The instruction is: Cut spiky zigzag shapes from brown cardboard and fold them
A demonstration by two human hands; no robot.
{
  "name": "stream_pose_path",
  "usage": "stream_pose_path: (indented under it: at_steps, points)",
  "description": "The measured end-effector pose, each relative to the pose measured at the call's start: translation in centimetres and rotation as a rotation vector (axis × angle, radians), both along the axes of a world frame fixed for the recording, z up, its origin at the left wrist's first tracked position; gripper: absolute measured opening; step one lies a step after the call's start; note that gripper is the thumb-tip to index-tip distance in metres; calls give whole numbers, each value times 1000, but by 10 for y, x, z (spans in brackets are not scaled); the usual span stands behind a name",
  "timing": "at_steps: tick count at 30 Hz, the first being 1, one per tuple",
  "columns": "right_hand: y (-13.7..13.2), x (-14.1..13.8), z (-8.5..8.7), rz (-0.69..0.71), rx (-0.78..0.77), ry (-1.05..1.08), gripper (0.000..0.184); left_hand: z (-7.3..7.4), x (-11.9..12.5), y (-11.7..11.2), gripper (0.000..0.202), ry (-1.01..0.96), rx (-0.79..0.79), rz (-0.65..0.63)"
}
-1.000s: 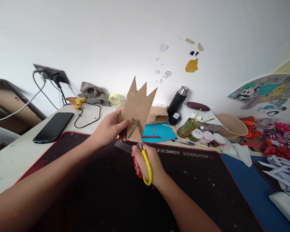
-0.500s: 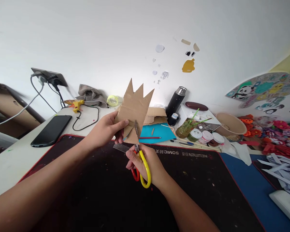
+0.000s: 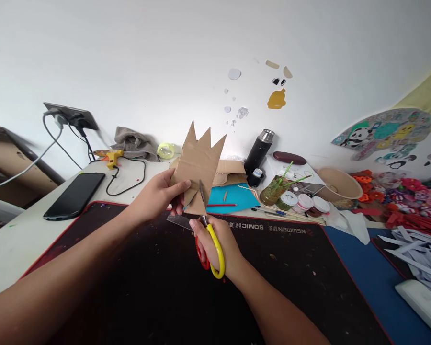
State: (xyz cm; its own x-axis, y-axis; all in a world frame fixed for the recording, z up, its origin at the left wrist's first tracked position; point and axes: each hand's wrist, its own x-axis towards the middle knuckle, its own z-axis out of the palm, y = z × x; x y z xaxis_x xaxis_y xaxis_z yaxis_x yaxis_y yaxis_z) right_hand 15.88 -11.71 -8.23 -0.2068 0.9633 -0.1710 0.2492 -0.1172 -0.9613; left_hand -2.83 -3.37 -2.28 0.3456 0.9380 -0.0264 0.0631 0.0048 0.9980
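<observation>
Above the far edge of the black mat (image 3: 158, 282), in the head view, a piece of cardboard (image 3: 197, 160) is held up at a tilt, its pointed end away from the mat. The left hand (image 3: 163, 192) pinches it near its lower side, thumb on the near face and other fingers behind; that grip is closed on the cardboard. Over the same edge of the mat, the right hand (image 3: 219, 239) has its grip wrapped through the handles of the scissors (image 3: 213, 232). One blade lies across the cardboard's near face; the other is hidden, so how wide the blades stand I cannot tell.

As for progress, three sharp points are cut out at the end farthest from the mat. At the end nearest the mat, a slanting slit runs in by the left fingers, and the blade reaches in beside it. The wedge between them is in place, so this lower cut seems unfinished. How much else needs trimming is not clear.

Just beyond the mat, on the counter (image 3: 7, 249), lie a blue sheet (image 3: 239, 196), a red pencil (image 3: 224, 205) and a folded cardboard scrap (image 3: 230, 167). Left of the mat sits a phone (image 3: 74, 196).
</observation>
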Motion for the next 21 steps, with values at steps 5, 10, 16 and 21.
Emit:
stream_pose_path:
  at_steps: [5, 10, 16, 21]
  points:
    - [0, -3, -4, -1, 34, 44, 45, 0, 0, 1, 34, 44, 35, -3]
    - [-1, -5, -6, -15, 32, 12, 42, 0, 0, 1, 35, 52, 40, -2]
    - [-3, -7, -7, -32, 13, 20, 43, 1, 0, 0, 34, 51, 42, -3]
    - [-1, -9, -13, -62, 18, -12, 46, 1, 1, 1, 33, 40, 32, 5]
